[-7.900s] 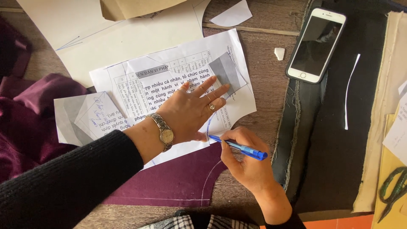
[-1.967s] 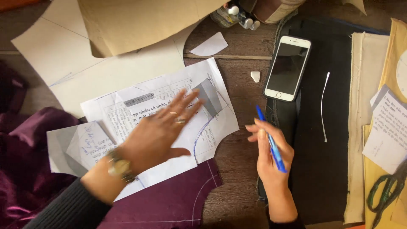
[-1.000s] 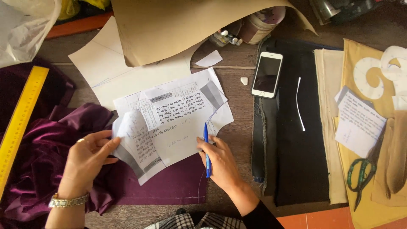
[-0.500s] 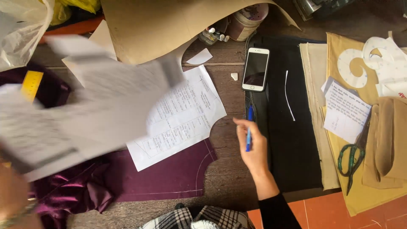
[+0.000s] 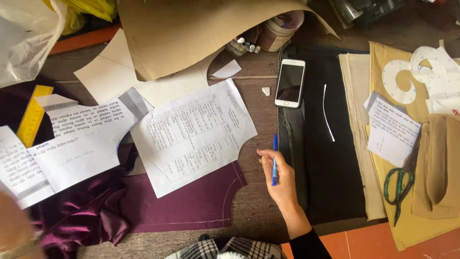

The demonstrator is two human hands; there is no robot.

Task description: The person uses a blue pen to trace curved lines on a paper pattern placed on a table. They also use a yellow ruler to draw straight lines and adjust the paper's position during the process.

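Overhead, my right hand (image 5: 282, 184) rests on the wooden table (image 5: 258, 211) with its fingers (image 5: 266, 154) curled loosely about a blue pen (image 5: 274, 159) — the pen lies along the palm, its tip pointing away from me, beside the edge of the black cloth (image 5: 330, 158). My left hand (image 5: 12, 225) shows only as a blur at the lower left corner; whether it is clenched or released I cannot tell, though it sits just below the printed paper pattern piece (image 5: 72, 144), which lies over the crumpled purple fabric (image 5: 81, 220). A second paper pattern piece (image 5: 194, 134), cut with a curved notch on its right side, lies flat over the smooth purple fabric panel (image 5: 191, 201), on which a pale chalk line runs along the lower edge and up the curve. To do this step well, I judge that the paper wants to lie flat and unshifted on the panel while the pen is kept clear of the cloth, so no stray ink marks it — and the loose piece is best set aside where it does not drag the fabric. My right forearm enters from the bottom edge, dark sleeve at the wrist, hand angled up and slightly left, wrist low on the wood. A white phone (image 5: 290, 82) lies face up at the top of the black cloth; green-handled scissors (image 5: 400, 187) lie well apart to the right.
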